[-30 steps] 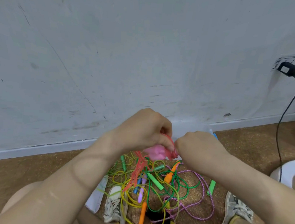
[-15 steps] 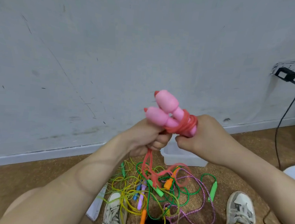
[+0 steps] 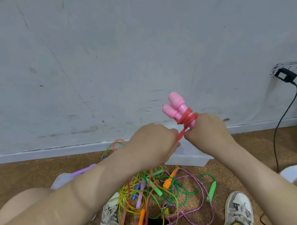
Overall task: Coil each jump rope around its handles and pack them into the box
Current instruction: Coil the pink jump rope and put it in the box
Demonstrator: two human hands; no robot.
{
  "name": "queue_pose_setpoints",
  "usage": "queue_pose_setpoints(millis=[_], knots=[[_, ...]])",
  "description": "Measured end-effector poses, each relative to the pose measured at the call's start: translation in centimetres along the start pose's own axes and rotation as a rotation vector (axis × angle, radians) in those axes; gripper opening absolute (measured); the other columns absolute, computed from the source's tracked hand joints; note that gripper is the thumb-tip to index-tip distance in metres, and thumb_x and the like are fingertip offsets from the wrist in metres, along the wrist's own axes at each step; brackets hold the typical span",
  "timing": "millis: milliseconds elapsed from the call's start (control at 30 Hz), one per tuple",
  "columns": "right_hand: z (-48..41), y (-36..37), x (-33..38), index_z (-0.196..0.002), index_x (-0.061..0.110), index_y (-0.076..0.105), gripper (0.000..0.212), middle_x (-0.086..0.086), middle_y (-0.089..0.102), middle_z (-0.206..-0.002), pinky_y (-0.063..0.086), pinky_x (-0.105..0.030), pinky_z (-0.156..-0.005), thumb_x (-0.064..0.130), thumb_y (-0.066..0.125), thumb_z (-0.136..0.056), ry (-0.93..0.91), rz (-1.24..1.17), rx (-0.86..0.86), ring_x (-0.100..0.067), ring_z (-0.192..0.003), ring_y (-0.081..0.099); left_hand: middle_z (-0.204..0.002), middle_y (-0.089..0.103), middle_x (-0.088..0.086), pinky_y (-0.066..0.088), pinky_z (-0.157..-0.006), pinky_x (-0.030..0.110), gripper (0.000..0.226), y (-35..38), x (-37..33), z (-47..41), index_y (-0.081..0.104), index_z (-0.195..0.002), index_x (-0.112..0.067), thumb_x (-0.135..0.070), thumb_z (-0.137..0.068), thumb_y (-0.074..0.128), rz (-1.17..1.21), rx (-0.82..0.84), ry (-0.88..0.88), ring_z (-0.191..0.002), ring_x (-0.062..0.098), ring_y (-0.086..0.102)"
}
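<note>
While I watch feed: right hand (image 3: 211,135) grip wraps pink handles (image 3: 175,105), red rope (image 3: 188,118) coiled round them; left hand (image 3: 155,143) grip pinches its loose strand. Box (image 3: 190,160) half hidden behind wrists; rope tangle (image 3: 156,189) on floor (image 3: 14,181).

The 2 pink handles (image 3: 174,99) are smooth, glossy plastic; the red cord (image 3: 188,117) looks shiny and translucent. The box (image 3: 190,160) is frosted plastic. The floor (image 3: 14,181) is rough, speckled; the wall (image 3: 113,47) matt, scuffed.
</note>
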State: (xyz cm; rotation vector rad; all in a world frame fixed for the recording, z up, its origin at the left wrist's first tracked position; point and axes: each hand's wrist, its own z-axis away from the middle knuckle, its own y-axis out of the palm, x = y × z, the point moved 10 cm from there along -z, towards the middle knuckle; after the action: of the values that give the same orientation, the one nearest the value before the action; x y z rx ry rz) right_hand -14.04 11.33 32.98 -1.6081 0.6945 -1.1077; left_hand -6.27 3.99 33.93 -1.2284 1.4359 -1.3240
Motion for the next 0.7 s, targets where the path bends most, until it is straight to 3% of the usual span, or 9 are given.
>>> queue_pose_setpoints(millis=[67, 167, 200, 233, 300, 333, 400, 500, 700], knots=[[0.1, 0.6, 0.5, -0.078, 0.017, 0.047, 0.016, -0.007, 0.064, -0.088, 0.035, -0.027, -0.064, 0.021, 0.060, -0.084, -0.026, 0.139, -0.013, -0.031, -0.085, 0.061, -0.089, 0.064, 0.006, 0.027, -0.053, 0.033, 0.016, -0.1, -1.5, 0.0, 0.053, -0.096, -0.016, -0.032, -0.093, 0.052, -0.117, 0.005, 0.097, -0.079, 0.032, 0.062], [0.4, 1.7, 0.5, -0.093, 0.016, 0.056, 0.005, -0.010, 0.065, -0.104, 0.037, -0.029, -0.068, 0.018, 0.056, -0.088, -0.041, 0.301, 0.028, -0.032, -0.098, 0.063, -0.054, 0.056, -0.002, 0.011, -0.042, 0.024, 0.034, -0.2, -2.2, 0.2, 0.060, -0.063, -0.021, -0.033, -0.051, 0.089, -0.269, 0.010, 0.174, -0.041, 0.020, 0.054], [0.6, 2.0, 0.3, -0.098, 0.014, 0.059, 0.012, -0.011, 0.064, -0.105, 0.038, -0.029, -0.068, 0.016, 0.054, -0.088, -0.040, 0.342, 0.053, -0.033, -0.099, 0.062, -0.056, 0.057, -0.003, 0.014, -0.043, 0.024, 0.035, -0.6, -2.2, 0.0, 0.061, -0.063, -0.021, -0.036, -0.050, 0.089, -0.291, 0.022, 0.172, -0.043, 0.019, 0.055], [0.8, 2.4, 0.4, -0.103, 0.013, 0.060, 0.017, -0.011, 0.063, -0.106, 0.038, -0.030, -0.067, 0.013, 0.052, -0.088, -0.047, 0.376, 0.085, -0.033, -0.099, 0.061, -0.068, 0.062, -0.002, 0.021, -0.046, 0.025, 0.030, -0.8, -2.1, -0.1, 0.064, -0.075, -0.022, -0.042, -0.064, 0.083, -0.281, 0.014, 0.191, -0.055, 0.021, 0.062], [1.3, 3.1, 1.3, -0.107, 0.014, 0.060, 0.020, -0.010, 0.062, -0.106, 0.037, -0.031, -0.066, 0.012, 0.050, -0.089, -0.102, 0.436, 0.125, -0.032, -0.098, 0.061, -0.097, 0.064, -0.001, 0.032, -0.060, 0.029, 0.028, -1.7, -0.2, -0.5, 0.060, -0.101, -0.023, -0.049, -0.093, 0.051, -0.243, -0.018, 0.125, -0.089, 0.025, 0.064], [1.6, 3.3, 1.9, -0.107, 0.015, 0.060, 0.020, -0.009, 0.062, -0.106, 0.036, -0.031, -0.066, 0.012, 0.051, -0.089, -0.134, 0.461, 0.139, -0.031, -0.098, 0.061, -0.101, 0.065, -0.001, 0.033, -0.064, 0.030, 0.033, -1.9, 0.9, -0.5, 0.059, -0.104, -0.025, -0.053, -0.095, 0.043, -0.192, -0.026, 0.085, -0.095, 0.025, 0.062], [2.0, 3.4, 2.8, -0.107, 0.018, 0.061, 0.021, -0.008, 0.062, -0.106, 0.036, -0.030, -0.065, 0.012, 0.051, -0.089, -0.191, 0.493, 0.154, -0.030, -0.098, 0.062, -0.090, 0.066, -0.004, 0.034, -0.064, 0.030, 0.043, -2.6, 2.3, -0.3, 0.061, -0.099, -0.026, -0.063, -0.089, 0.041, -0.137, -0.074, 0.079, -0.090, 0.022, 0.061], [2.5, 2.9, 3.7, -0.104, 0.021, 0.061, 0.022, -0.005, 0.063, -0.104, 0.036, -0.030, -0.065, 0.010, 0.051, -0.088, -0.270, 0.556, 0.142, -0.029, -0.097, 0.063, -0.064, 0.052, -0.008, 0.035, -0.060, 0.029, 0.049, -2.9, 3.8, 0.0, 0.061, -0.086, -0.027, -0.072, -0.079, 0.045, 0.020, -0.085, 0.059, -0.071, 0.017, 0.053], [5.0, 1.8, 7.0, -0.106, 0.027, 0.060, 0.022, -0.002, 0.064, -0.108, 0.033, -0.030, -0.065, 0.017, 0.048, -0.090, -0.575, 0.608, 0.127, -0.028, -0.101, 0.063, -0.045, 0.044, -0.008, 0.027, -0.048, 0.025, 0.042, -1.5, 5.1, -0.1, 0.055, -0.055, -0.026, -0.064, -0.066, 0.069, 0.433, 0.089, 0.024, -0.049, 0.009, 0.036]])
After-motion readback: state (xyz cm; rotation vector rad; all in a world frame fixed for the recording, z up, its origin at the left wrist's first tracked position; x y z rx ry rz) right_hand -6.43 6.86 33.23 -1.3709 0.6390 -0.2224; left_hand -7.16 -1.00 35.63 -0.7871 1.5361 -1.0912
